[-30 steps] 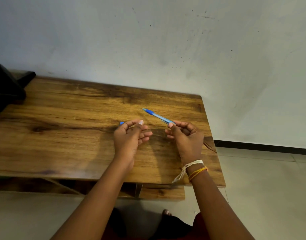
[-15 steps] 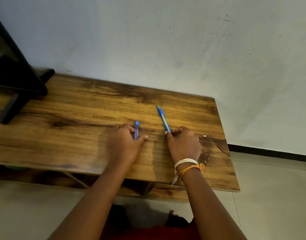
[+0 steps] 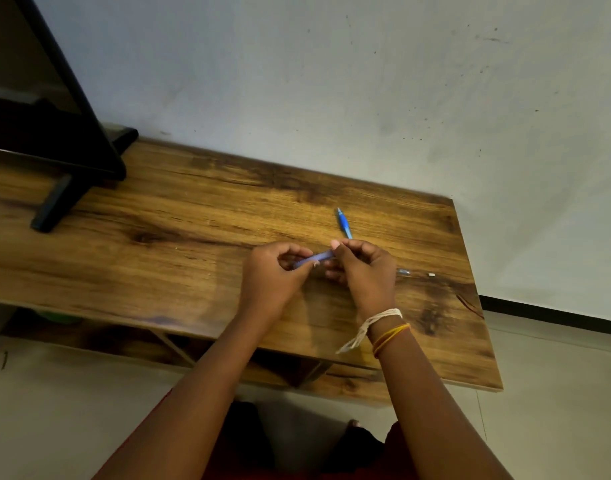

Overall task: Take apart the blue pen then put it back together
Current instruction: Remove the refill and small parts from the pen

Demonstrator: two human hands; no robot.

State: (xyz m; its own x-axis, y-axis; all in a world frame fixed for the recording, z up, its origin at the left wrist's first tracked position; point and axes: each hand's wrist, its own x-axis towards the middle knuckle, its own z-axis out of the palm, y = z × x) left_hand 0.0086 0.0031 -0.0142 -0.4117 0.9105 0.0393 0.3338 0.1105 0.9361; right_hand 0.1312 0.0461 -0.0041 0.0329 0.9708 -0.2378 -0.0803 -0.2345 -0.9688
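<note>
On the wooden worktop (image 3: 193, 216), beside a black monitor stand (image 3: 54, 199), the pen lies dismantled. Left hand (image 3: 272, 282) and right hand (image 3: 362, 271) meet above the surface, the fingers of both pinched closed on the ends of a short blue pen section (image 3: 314, 258). The front pen barrel (image 3: 344, 224) lies flat just beyond the right hand; two small loose parts (image 3: 403, 271) rest to its right. Judged procedure: hold one end fixed, rotate or pull the other along the axis only, and keep the small parts within reach
</note>
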